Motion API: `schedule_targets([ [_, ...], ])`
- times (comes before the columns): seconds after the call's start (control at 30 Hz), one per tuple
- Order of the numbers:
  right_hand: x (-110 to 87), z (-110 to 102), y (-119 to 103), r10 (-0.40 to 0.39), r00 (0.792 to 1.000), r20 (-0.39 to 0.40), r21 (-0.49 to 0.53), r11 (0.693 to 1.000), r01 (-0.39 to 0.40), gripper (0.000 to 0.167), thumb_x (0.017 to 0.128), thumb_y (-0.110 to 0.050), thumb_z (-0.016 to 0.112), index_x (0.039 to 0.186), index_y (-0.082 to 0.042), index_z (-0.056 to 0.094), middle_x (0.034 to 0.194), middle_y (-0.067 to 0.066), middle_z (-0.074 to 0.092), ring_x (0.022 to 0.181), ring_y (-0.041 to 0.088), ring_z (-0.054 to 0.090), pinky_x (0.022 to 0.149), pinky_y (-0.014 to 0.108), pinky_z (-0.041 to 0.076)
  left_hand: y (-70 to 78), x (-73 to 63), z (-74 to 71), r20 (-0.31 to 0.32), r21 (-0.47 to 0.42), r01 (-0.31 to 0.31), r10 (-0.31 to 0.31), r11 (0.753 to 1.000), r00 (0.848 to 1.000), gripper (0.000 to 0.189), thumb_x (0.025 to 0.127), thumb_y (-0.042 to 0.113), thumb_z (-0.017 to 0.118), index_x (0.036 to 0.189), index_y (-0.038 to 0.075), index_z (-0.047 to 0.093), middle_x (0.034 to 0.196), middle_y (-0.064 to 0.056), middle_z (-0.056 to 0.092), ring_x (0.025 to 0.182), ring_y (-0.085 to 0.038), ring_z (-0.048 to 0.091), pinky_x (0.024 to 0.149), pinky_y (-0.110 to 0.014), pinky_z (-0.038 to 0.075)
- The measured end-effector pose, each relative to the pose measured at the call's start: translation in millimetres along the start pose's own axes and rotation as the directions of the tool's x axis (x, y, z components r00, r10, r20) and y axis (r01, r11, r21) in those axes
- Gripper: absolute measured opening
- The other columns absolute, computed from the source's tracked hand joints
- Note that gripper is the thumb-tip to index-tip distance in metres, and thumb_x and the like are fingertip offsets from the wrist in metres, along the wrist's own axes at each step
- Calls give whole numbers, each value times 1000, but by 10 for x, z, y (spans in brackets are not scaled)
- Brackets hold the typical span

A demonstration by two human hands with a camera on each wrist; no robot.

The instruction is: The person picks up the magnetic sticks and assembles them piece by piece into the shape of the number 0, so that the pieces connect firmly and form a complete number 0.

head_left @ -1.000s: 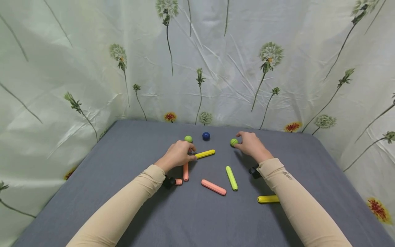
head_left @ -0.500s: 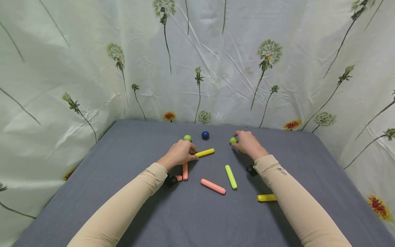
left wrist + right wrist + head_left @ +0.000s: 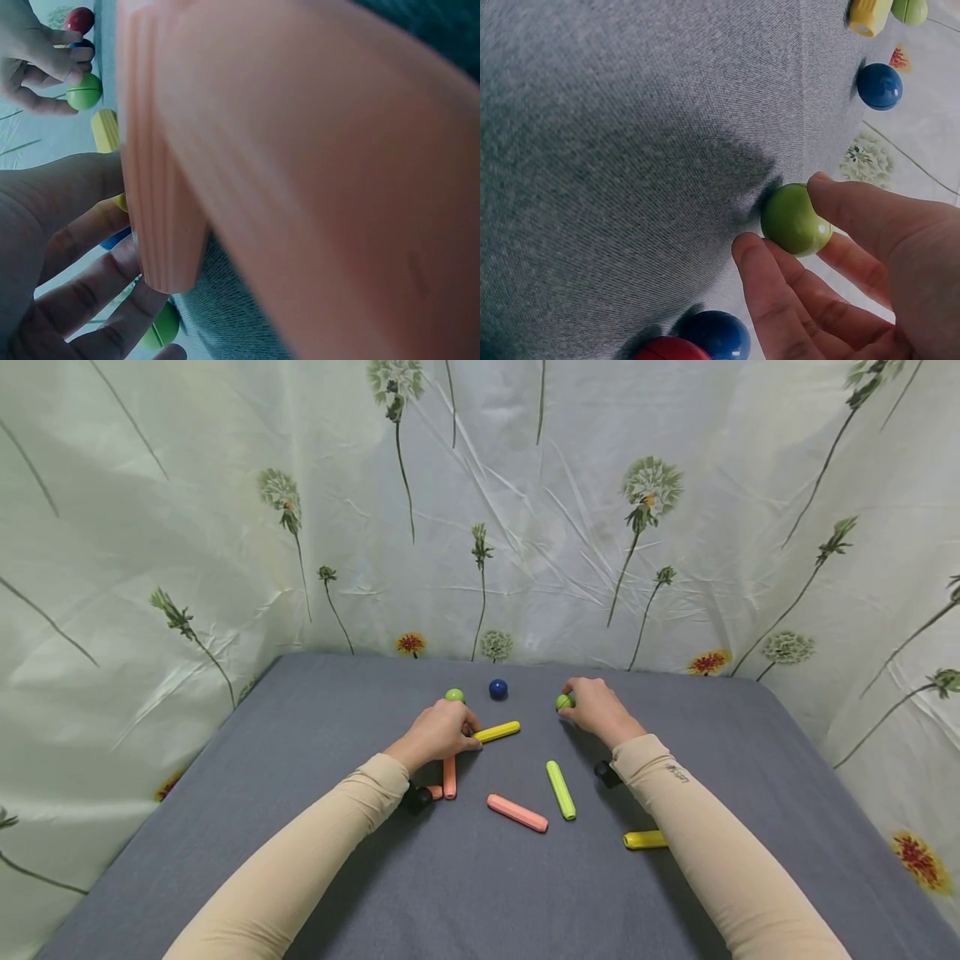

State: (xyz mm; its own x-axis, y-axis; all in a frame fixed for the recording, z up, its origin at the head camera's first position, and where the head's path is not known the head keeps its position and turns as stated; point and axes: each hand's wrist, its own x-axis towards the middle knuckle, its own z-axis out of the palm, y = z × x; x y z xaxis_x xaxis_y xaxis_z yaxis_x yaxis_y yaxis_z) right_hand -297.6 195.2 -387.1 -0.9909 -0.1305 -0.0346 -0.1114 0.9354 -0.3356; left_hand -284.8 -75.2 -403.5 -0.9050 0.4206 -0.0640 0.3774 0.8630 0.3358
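My left hand pinches the left end of a yellow fluted stick lying on the grey cloth. Just beyond its fingers sits a green ball. Below that hand is a coral stick, which looms close in the left wrist view beside a second, blurred coral stick. My right hand holds another green ball between thumb and fingers, low over the cloth. Near those fingers, in the right wrist view, are a blue ball and a red ball, both hidden in the head view.
A dark blue ball sits between the hands at the back. Nearer lie a coral stick, a lime stick and a yellow stick, partly covered by the right sleeve. A flowered curtain hangs behind the table.
The right hand and its green ball have shifted slightly left, its fingers now closer round the ball. The left hand and the yellow stick have barely moved. The head view has tilted a little.
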Motion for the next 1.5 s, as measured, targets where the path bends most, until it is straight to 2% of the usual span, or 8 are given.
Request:
schedule_targets([
  [0.27, -19, -6, 22, 20, 1000, 9, -20, 1000, -20, 36, 102, -17, 75, 132, 1, 67, 118, 24, 73, 86, 28, 68, 79, 45, 55, 10, 24, -18, -6, -25, -4, 4, 1000, 1000, 18, 95, 24, 85, 109, 12, 85, 96, 0, 78, 83, -14, 66, 78, -34, 57],
  [0.47, -56, -36, 48, 5, 999, 32, -12, 1000, -4, 30, 103, -17, 74, 127, -1, 69, 110, 21, 73, 81, 25, 62, 79, 45, 53, 5, 43, -52, -5, -44, -2, 1, 999, 1000, 19, 96, 22, 84, 112, 12, 85, 104, -3, 81, 95, -19, 73, 87, -38, 61],
  [0.5, 36, 48, 172, -21, 1000, 23, -3, 1000, 21, 30, 103, -21, 75, 127, -4, 70, 108, 18, 74, 81, 23, 60, 80, 44, 52, 2, 52, -58, -3, -48, -1, 1, 999, 1000, 18, 96, 22, 84, 112, 12, 85, 104, -3, 81, 97, -19, 73, 88, -39, 61],
  [0.57, 19, 41, 174, -26, 999, 32, -1, 1000, 26, 29, 103, -21, 75, 126, -4, 70, 104, 16, 73, 79, 22, 57, 79, 43, 51, -1, 75, -66, 1, -56, -5, 5, 998, 1000, 18, 96, 21, 83, 112, 12, 85, 106, -4, 81, 98, -20, 74, 89, -39, 61],
  [0.7, -12, 47, 184, -42, 998, 56, 6, 999, 42, 30, 103, -21, 75, 128, -5, 70, 106, 15, 72, 80, 21, 60, 76, 39, 51, 4, 123, -83, 4, -71, -16, 17, 997, 1000, 19, 97, 20, 82, 113, 11, 85, 107, -6, 82, 98, -21, 74, 88, -39, 61],
  [0.73, -116, -37, 65, -21, 997, 74, 0, 1000, 21, 29, 103, -17, 74, 128, -3, 70, 107, 17, 73, 81, 22, 62, 75, 39, 52, 8, 134, -86, 3, -72, -21, 21, 997, 1000, 19, 97, 20, 82, 113, 10, 85, 107, -6, 82, 98, -21, 74, 87, -39, 62],
  [0.9, -163, -37, 81, -28, 994, 108, -7, 1000, 29, 30, 103, -17, 74, 129, -4, 69, 111, 17, 74, 84, 22, 67, 70, 35, 53, 46, 187, -92, -8, -63, -55, 55, 996, 998, 17, 97, 18, 82, 112, 10, 85, 107, -6, 82, 97, -21, 74, 85, -37, 62],
  [1.5, -266, -81, 146, -79, 986, 150, 24, 997, 76, 27, 102, -13, 75, 127, -6, 69, 109, 16, 76, 90, 23, 71, 74, 35, 56, 248, 446, -25, -14, -39, -181, 181, 983, 983, 12, 97, 14, 81, 106, 8, 85, 103, -7, 83, 87, -19, 74, 78, -31, 60],
])
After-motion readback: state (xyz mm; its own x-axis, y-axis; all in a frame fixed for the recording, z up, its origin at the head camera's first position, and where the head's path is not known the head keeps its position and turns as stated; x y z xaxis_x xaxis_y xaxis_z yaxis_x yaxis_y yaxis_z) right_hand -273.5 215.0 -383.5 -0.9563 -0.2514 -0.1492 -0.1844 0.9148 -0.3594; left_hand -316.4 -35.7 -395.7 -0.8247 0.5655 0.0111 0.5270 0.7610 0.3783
